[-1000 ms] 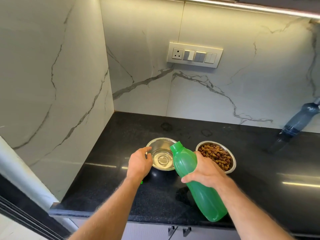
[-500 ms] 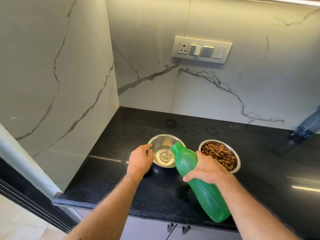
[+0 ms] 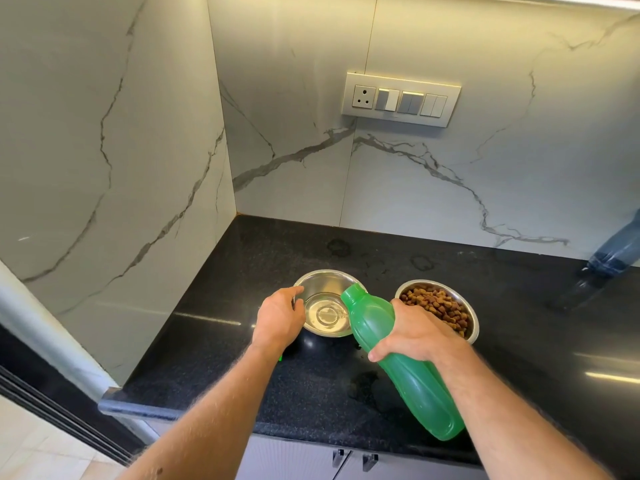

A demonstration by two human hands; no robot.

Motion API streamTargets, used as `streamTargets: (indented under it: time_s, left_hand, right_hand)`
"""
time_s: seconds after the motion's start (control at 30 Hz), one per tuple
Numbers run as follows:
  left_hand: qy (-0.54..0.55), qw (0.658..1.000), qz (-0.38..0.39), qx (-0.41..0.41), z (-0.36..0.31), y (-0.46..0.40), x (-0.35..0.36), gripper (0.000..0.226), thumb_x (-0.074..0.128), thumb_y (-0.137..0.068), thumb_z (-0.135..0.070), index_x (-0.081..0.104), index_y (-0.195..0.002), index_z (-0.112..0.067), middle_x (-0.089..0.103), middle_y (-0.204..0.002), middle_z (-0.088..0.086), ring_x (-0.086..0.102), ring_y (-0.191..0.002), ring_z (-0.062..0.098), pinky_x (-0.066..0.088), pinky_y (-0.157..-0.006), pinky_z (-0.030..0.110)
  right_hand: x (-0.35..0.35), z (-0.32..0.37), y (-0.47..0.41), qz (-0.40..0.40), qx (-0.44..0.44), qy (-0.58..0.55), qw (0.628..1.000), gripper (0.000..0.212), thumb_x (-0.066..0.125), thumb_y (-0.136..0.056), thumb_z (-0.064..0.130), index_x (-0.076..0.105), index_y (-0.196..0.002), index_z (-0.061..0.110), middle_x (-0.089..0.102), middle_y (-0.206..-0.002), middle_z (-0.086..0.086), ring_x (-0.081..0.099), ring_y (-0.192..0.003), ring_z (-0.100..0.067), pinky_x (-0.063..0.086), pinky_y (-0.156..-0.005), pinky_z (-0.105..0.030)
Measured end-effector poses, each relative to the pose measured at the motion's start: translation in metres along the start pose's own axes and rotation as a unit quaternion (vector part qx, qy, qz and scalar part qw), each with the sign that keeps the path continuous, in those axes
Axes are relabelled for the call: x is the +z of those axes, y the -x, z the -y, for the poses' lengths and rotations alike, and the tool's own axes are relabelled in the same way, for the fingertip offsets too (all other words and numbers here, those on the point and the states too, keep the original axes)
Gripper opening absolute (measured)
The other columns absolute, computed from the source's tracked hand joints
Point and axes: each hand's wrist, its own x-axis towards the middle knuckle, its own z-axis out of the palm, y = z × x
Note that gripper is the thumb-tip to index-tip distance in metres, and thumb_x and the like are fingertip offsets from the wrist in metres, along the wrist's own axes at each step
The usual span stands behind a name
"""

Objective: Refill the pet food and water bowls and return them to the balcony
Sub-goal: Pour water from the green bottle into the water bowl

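Note:
A steel water bowl [image 3: 320, 292] stands on the black countertop [image 3: 214, 348] with some water in its bottom. My left hand [image 3: 278, 318] grips its left rim. My right hand [image 3: 412, 336] holds a green plastic bottle [image 3: 412, 386] tilted forward, its open mouth over the bowl's right rim. To the right stands a second steel bowl [image 3: 474, 327] filled with brown kibble [image 3: 438, 308]. A small green piece [image 3: 280, 358], perhaps the bottle cap, peeks out beneath my left wrist.
Marble walls close the corner at the left and back, with a switch panel [image 3: 401, 99] on the back wall. A blue-grey bottle [image 3: 614, 252] leans at the right edge. The counter's front edge runs above cabinet handles [image 3: 353, 459].
The view has shifted slightly, so the scene sits a little lower and to the right. The bottle stays tilted over the bowl and both hands keep their grips.

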Motion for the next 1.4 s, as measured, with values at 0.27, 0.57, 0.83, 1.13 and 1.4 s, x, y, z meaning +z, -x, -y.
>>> streamTargets:
  time_s: [0.27,0.57,0.83,1.13,1.4]
  left_hand:
    - [-0.009,1.000,0.007,0.002,-0.004,-0.002,0.000,0.040,0.058,-0.099,-0.026,0.058,-0.139,-0.028,0.061,-0.138,-0.001,0.064,-0.108,0.009,0.053,-0.092,0.026]
    - [-0.007,1.000,0.001,0.008,-0.007,-0.002,0.003,0.040,0.058,-0.099,-0.024,0.058,-0.139,-0.026,0.062,-0.138,0.000,0.056,-0.090,0.001,0.047,-0.079,0.017]
    - [-0.014,1.000,0.007,0.003,-0.007,-0.003,0.005,0.042,0.058,-0.099,-0.024,0.058,-0.140,-0.027,0.062,-0.137,-0.001,0.048,-0.067,-0.011,0.032,-0.052,0.001]
    - [-0.018,1.000,0.007,0.007,-0.007,0.000,0.002,0.042,0.057,-0.099,-0.024,0.057,-0.140,-0.026,0.061,-0.138,0.000,0.057,-0.074,-0.006,0.039,-0.059,0.004]
    - [-0.018,1.000,0.006,0.009,-0.007,0.005,0.000,0.042,0.058,-0.099,-0.023,0.057,-0.141,-0.026,0.061,-0.138,0.000,0.062,-0.089,0.001,0.049,-0.075,0.012]
  right_hand:
    - [-0.008,-0.001,0.000,-0.002,-0.013,0.020,1.000,0.105,0.085,-0.041,0.071,0.046,-0.128,0.026,0.060,-0.105,0.007,0.061,-0.093,-0.015,0.055,-0.088,-0.044]
    - [-0.010,-0.005,-0.001,-0.003,-0.013,0.009,1.000,0.099,0.084,-0.039,0.071,0.047,-0.120,0.029,0.057,-0.099,0.011,0.059,-0.088,-0.011,0.055,-0.085,-0.042]
    - [-0.007,-0.008,-0.001,-0.008,-0.011,0.011,1.000,0.097,0.082,-0.037,0.073,0.045,-0.115,0.031,0.056,-0.097,0.013,0.058,-0.086,-0.010,0.052,-0.080,-0.040]
    - [-0.009,-0.011,0.003,-0.006,-0.010,0.015,1.000,0.095,0.084,-0.040,0.072,0.049,-0.117,0.029,0.058,-0.100,0.010,0.058,-0.088,-0.011,0.051,-0.082,-0.040]
    - [-0.008,-0.012,0.003,-0.002,-0.002,0.011,1.000,0.093,0.084,-0.037,0.072,0.050,-0.114,0.030,0.059,-0.100,0.009,0.060,-0.088,-0.012,0.053,-0.084,-0.042]
